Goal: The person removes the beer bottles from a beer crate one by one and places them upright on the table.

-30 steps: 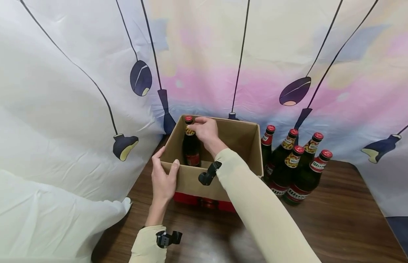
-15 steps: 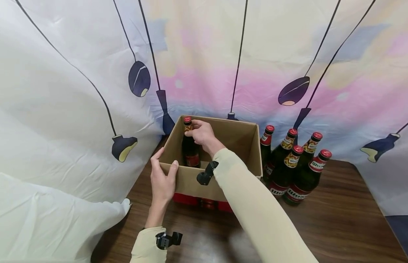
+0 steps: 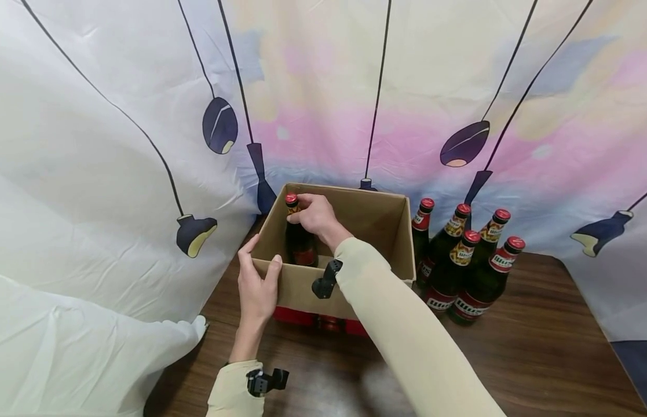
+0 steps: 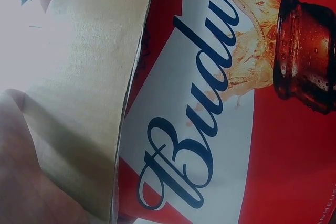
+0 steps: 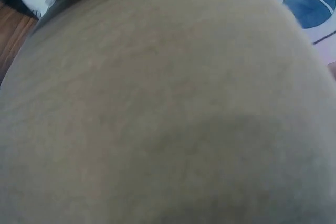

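In the head view, a dark beer bottle (image 3: 301, 246) with a red cap stands inside an open cardboard box (image 3: 375, 217), near its left wall and leaning slightly left. My right hand (image 3: 318, 217) pinches its neck between thumb and fingers, just below the cap. My left hand (image 3: 258, 292) grips the box's near left corner, thumb over the front flap and fingers along the left side. The left wrist view has the flap (image 4: 89, 87), part of my left hand (image 4: 31, 166) and the red printed box front with Budweiser lettering. Cardboard fills most of the right wrist view.
Several capped beer bottles (image 3: 461, 272) stand close together on the wooden table (image 3: 552, 330), right beside the box. A patterned curtain (image 3: 323, 104) hangs behind. White cloth (image 3: 94, 341) bulges over the table's left edge.
The bottle's top has moved a little left and lower, with my right hand following it. My left hand has stayed on the box corner.
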`<control>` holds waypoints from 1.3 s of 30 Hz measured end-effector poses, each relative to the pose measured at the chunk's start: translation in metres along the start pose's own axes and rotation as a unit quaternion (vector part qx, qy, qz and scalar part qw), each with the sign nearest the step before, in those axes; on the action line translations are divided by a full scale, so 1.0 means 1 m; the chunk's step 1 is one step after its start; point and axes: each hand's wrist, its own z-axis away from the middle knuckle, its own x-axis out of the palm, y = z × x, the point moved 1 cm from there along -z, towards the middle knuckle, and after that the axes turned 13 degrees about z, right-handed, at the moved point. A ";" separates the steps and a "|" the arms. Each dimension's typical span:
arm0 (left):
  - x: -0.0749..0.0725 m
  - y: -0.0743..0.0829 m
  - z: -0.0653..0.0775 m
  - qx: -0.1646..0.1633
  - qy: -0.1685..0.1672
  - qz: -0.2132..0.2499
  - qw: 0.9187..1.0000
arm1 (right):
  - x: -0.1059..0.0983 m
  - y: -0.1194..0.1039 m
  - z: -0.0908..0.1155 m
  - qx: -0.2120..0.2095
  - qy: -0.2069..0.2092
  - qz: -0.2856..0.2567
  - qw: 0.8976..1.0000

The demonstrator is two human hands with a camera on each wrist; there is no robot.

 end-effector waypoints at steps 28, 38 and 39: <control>0.000 0.001 0.002 0.009 -0.006 -0.001 1.000 | 0.000 0.001 0.005 0.024 0.061 0.028 0.997; 0.000 0.001 0.002 0.010 0.001 -0.004 1.000 | -0.016 -0.007 0.029 -0.022 0.047 -0.039 0.998; -0.001 0.000 0.002 0.010 0.002 -0.006 1.000 | -0.018 -0.007 0.032 -0.028 0.047 -0.044 0.998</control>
